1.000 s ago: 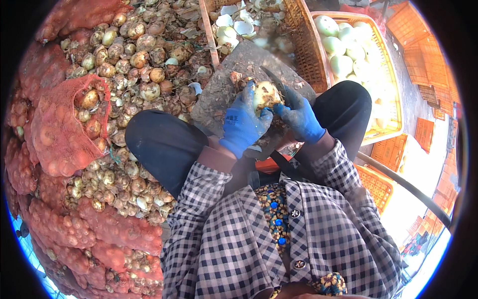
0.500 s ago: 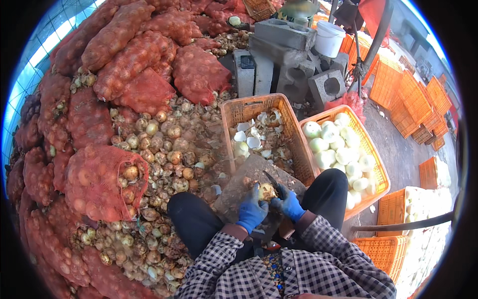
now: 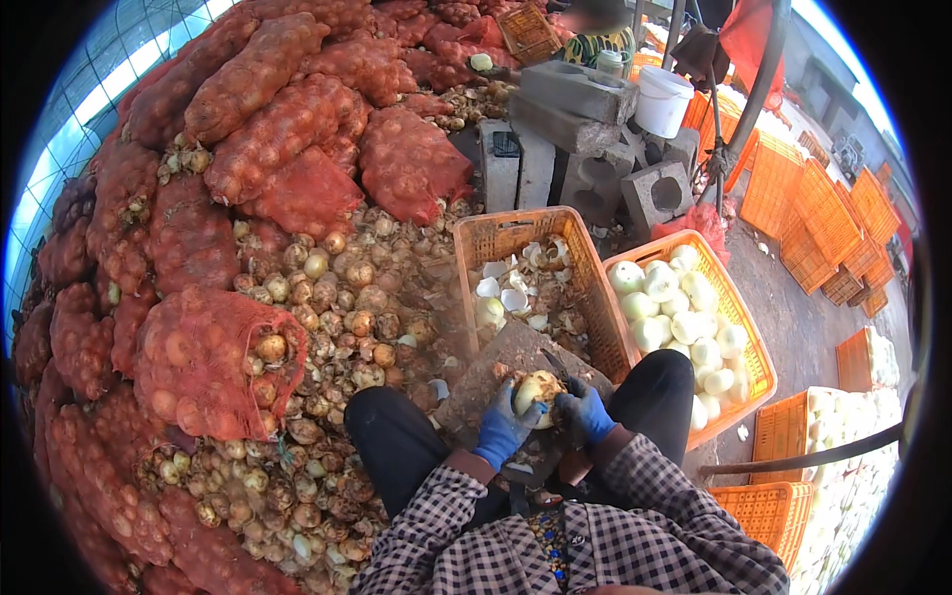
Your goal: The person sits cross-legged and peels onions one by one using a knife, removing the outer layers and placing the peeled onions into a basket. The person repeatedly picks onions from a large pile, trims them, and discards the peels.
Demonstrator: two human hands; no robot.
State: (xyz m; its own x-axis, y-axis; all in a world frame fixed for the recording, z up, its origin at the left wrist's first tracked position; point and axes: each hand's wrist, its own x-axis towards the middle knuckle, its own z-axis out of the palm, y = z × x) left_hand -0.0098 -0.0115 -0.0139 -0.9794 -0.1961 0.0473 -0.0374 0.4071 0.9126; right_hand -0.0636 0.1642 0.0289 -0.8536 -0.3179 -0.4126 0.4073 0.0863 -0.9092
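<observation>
Between my knees, my left hand (image 3: 504, 426), in a blue glove, is closed round a partly peeled onion (image 3: 538, 389) with pale flesh and some brown skin. My right hand (image 3: 587, 412), gloved in blue too, grips a knife whose dark blade (image 3: 555, 363) points up and away beside the onion; its handle is hidden in the fist. Both hands are over a worn board (image 3: 481, 382). Beyond it stands an orange crate (image 3: 607, 327) with onion skins and scraps inside. To its right, a second orange crate (image 3: 762, 342) holds peeled white onions (image 3: 684, 322).
Loose unpeeled onions (image 3: 327, 297) cover the ground at my left, with red mesh sacks (image 3: 208, 362) of onions piled behind. Concrete blocks (image 3: 595, 183) and a white bucket (image 3: 662, 102) stand ahead. More orange crates (image 3: 783, 426) and a metal bar (image 3: 808, 458) are at the right. Another person (image 3: 598, 45) is at the far side.
More of the onion's pale flesh shows now, and it has turned in my left hand. Both hands stay close together over the board. The whole view has shifted slightly.
</observation>
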